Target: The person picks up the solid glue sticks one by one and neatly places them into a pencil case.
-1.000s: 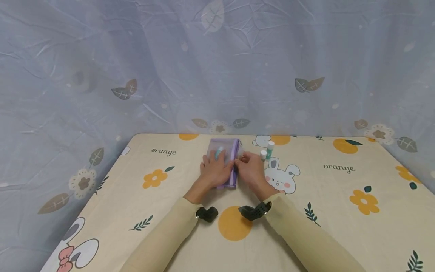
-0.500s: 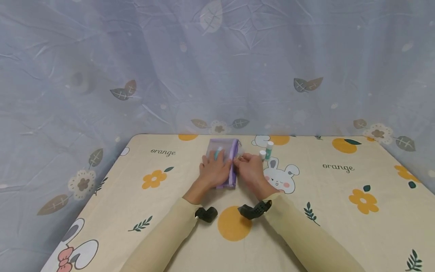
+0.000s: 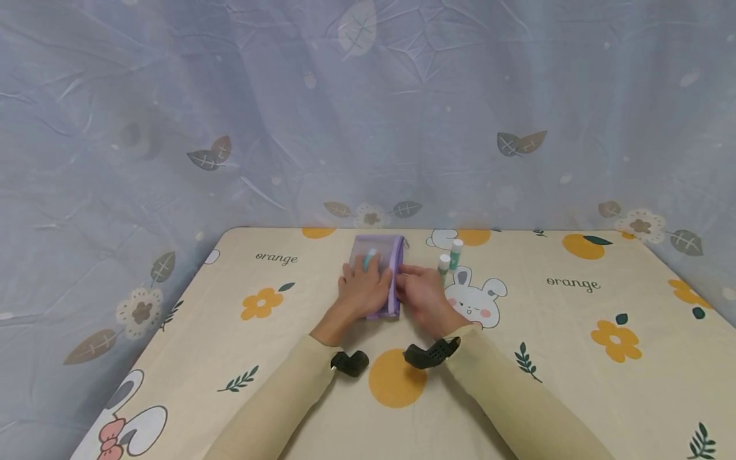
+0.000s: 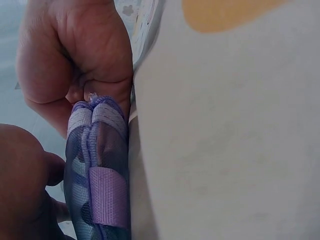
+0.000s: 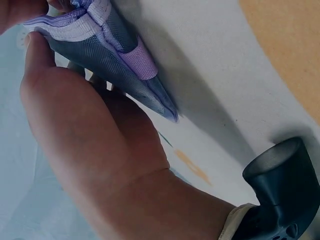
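Observation:
A purple mesh zip pouch (image 3: pixel 374 244) lies on the table, a teal-and-white tube (image 3: pixel 368 258) showing through its mesh. My left hand (image 3: pixel 362 291) rests spread on top of the pouch, its thumb beside the zip edge. On the other side, my right hand (image 3: pixel 422 294) has its fingers curled at that edge. In the left wrist view the right hand (image 4: pixel 80 55) holds the pouch's zip end (image 4: pixel 97 120) between thumb and fingers; the fingertips are partly hidden. In the right wrist view the left thumb (image 5: pixel 37 55) lies along the light zip band.
Two small teal tubes with white caps (image 3: pixel 455 254) (image 3: pixel 443 264) stand just right of the right hand. A printed cream cloth (image 3: pixel 299 358) covers the table. A patterned curtain (image 3: pixel 368 115) hangs behind its far edge.
A pale see-through piece beside the right fingers has gone from view at the pouch's edge. The right hand has turned slightly, uncovering more of the nearer tube. The left hand stays in place.

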A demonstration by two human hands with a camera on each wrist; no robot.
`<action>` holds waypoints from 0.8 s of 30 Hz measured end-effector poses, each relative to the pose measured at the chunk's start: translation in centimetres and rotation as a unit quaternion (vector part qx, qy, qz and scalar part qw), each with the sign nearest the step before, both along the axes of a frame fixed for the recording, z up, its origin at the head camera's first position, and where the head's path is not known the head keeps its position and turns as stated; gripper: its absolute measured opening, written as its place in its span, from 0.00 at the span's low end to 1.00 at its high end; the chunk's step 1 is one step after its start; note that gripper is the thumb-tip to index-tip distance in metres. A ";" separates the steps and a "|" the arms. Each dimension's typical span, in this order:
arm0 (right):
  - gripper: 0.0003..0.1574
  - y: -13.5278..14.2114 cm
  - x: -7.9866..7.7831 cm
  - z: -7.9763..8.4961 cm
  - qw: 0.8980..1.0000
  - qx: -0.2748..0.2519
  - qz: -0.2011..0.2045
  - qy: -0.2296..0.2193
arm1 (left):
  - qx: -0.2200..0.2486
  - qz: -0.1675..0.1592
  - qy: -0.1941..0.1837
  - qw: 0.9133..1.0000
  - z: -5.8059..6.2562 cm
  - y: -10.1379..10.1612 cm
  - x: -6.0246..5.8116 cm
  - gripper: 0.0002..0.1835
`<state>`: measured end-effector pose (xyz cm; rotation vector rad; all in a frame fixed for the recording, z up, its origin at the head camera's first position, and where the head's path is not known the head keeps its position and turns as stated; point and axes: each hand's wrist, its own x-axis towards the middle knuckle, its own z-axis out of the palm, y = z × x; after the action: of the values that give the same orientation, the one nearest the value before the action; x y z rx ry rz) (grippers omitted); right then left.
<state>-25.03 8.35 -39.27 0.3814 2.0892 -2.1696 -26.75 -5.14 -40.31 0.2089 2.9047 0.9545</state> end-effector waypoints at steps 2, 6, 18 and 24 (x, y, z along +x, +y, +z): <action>0.31 -0.1 0.0 0.0 1.000 0.011 0.002 0.001 | 0.000 0.000 0.000 1.000 0.0 0.0 0.0 0.36; 0.28 -0.1 -0.1 -0.1 1.000 0.024 0.005 0.002 | -0.002 0.002 -0.004 1.000 -0.1 0.0 0.0 0.36; 0.31 -0.2 0.4 0.5 0.997 0.070 0.001 0.012 | 0.000 0.002 -0.005 1.000 0.5 0.1 0.6 0.36; 0.32 -0.4 0.4 0.6 0.998 0.057 -0.012 0.027 | -0.001 0.001 -0.010 1.000 1.1 0.1 0.9 0.36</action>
<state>-24.61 7.92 -38.68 0.3643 2.2572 -2.1026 -25.80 -5.03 -39.23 0.1939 2.8875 0.9498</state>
